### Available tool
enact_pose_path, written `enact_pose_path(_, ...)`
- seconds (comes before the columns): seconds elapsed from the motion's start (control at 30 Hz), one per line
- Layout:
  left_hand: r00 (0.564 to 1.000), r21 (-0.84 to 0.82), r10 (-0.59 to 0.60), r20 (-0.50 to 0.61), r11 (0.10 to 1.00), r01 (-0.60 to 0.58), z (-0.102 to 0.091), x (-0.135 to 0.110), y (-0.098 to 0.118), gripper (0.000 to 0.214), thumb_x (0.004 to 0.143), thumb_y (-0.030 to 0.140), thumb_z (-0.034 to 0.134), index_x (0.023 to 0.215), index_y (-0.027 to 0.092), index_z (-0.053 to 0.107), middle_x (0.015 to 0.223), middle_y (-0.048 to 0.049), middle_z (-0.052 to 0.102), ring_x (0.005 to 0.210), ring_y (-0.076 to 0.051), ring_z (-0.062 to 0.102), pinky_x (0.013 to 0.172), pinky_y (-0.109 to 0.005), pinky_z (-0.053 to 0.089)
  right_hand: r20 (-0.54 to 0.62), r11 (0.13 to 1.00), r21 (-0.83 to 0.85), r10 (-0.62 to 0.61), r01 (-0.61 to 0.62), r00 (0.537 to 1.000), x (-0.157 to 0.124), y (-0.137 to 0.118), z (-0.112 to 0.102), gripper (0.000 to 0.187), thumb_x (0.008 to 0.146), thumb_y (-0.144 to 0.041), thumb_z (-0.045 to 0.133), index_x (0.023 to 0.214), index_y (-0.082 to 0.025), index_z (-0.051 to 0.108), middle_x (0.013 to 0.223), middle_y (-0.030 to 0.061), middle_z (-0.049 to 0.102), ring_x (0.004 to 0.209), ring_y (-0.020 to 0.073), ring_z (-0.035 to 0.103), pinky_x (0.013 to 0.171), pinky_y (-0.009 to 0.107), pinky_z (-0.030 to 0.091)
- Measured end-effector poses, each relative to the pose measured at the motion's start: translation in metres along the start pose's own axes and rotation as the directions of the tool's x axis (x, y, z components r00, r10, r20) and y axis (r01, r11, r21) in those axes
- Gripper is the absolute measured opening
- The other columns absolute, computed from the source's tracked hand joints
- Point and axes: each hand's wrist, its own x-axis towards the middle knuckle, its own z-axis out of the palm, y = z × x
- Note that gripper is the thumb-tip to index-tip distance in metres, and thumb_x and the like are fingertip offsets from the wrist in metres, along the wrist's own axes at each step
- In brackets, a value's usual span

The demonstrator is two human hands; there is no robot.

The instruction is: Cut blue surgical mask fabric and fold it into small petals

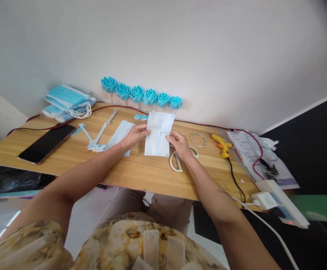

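Note:
Between my two hands I hold up a pale blue, unfolded face mask sheet (159, 140), upright above the wooden table. My left hand (136, 135) pinches its left edge, and my right hand (179, 143) pinches its right edge. No ear loops show on the sheet. Under my right hand lie scissors with white handles (176, 163); their blades are hidden. More flat mask sheets (121, 135) lie beside and partly under my left wrist. Cut-off strips (97, 144) are heaped left of them. Small blue rolled pieces (141, 117) sit behind the held sheet.
Several blue flowers on sticks (137, 93) lean along the wall. A stack of masks (68, 101) and a phone (47, 143) lie on the left. At right are a wire ring (198, 139), a yellow glue gun (222, 145), papers (242, 146) and a power strip (284, 204) with cables.

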Motion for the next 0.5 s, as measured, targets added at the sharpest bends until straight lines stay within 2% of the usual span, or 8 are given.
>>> enact_pose_path(0.1,0.999,0.054,-0.037,0.022,0.998,0.036,0.002,-0.004,0.007,0.023,0.071,0.042,0.086,0.068,0.020,0.081,0.072,-0.0029,0.073,0.063,-0.013,0.061,0.065,-0.027,0.047,-0.018,0.999,-0.033,-0.028,0.027,0.999,0.000,-0.001,-0.001,0.013,0.071,-0.035,0.071,0.073,-0.022,0.072,0.068,-0.0028,0.065,0.063,0.0123,0.053,0.065,0.026,0.044)
enact_pose_path(0.17,0.997,0.071,-0.050,0.059,0.996,0.046,0.003,-0.007,0.011,0.024,0.072,0.044,0.084,0.067,0.020,0.080,0.073,-0.0032,0.073,0.061,-0.013,0.059,0.062,-0.027,0.046,-0.025,1.000,-0.027,-0.014,0.013,1.000,0.000,-0.003,-0.001,0.011,0.071,-0.034,0.069,0.073,-0.022,0.071,0.066,-0.0031,0.064,0.062,0.0122,0.053,0.064,0.026,0.044)
enact_pose_path(0.27,0.999,0.139,-0.013,0.041,0.990,0.007,0.004,-0.007,0.010,0.028,0.076,0.048,0.080,0.079,0.020,0.082,0.087,-0.0062,0.078,0.078,-0.019,0.068,0.075,-0.031,0.052,-0.018,1.000,0.012,0.016,-0.015,1.000,-0.001,-0.006,0.000,0.023,0.070,-0.040,0.076,0.085,-0.023,0.073,0.071,-0.0032,0.065,0.066,0.0133,0.055,0.067,0.027,0.046)
enact_pose_path(0.33,0.999,0.253,0.034,0.027,0.967,-0.040,0.003,-0.004,0.009,0.036,0.078,0.053,0.076,0.090,0.019,0.082,0.096,-0.0095,0.079,0.092,-0.025,0.071,0.084,-0.036,0.054,-0.010,1.000,0.017,0.024,-0.024,1.000,-0.001,-0.007,0.000,0.031,0.067,-0.045,0.083,0.085,-0.022,0.073,0.072,-0.0032,0.065,0.067,0.0129,0.054,0.067,0.027,0.045)
enact_pose_path(0.4,0.992,0.437,0.111,0.054,0.891,-0.123,0.002,-0.001,0.013,0.042,0.081,0.057,0.072,0.091,0.017,0.080,0.098,-0.0132,0.079,0.096,-0.029,0.071,0.087,-0.040,0.055,-0.023,0.999,0.000,0.034,-0.034,0.999,0.000,-0.007,0.000,0.035,0.065,-0.049,0.086,0.078,-0.020,0.071,0.069,-0.0037,0.063,0.064,0.0115,0.051,0.064,0.026,0.042)
enact_pose_path(0.47,0.966,0.635,0.224,0.133,0.729,-0.256,0.003,-0.003,0.030,0.040,0.085,0.053,0.068,0.091,0.016,0.080,0.101,-0.0161,0.080,0.098,-0.032,0.071,0.094,-0.044,0.053,-0.072,0.999,0.009,0.050,-0.049,0.996,0.002,-0.006,-0.002,0.038,0.066,-0.053,0.085,0.074,-0.020,0.068,0.063,-0.0047,0.059,0.060,0.0103,0.047,0.059,0.025,0.038)
enact_pose_path(0.5,0.938,0.688,0.290,0.188,0.643,-0.337,0.004,-0.008,0.044,0.035,0.089,0.046,0.066,0.100,0.016,0.081,0.112,-0.0164,0.079,0.107,-0.033,0.070,0.099,-0.045,0.051,-0.107,0.998,0.035,0.058,-0.054,0.993,0.002,-0.006,-0.003,0.039,0.068,-0.055,0.084,0.074,-0.020,0.067,0.062,-0.0052,0.058,0.058,0.0100,0.045,0.057,0.024,0.037)
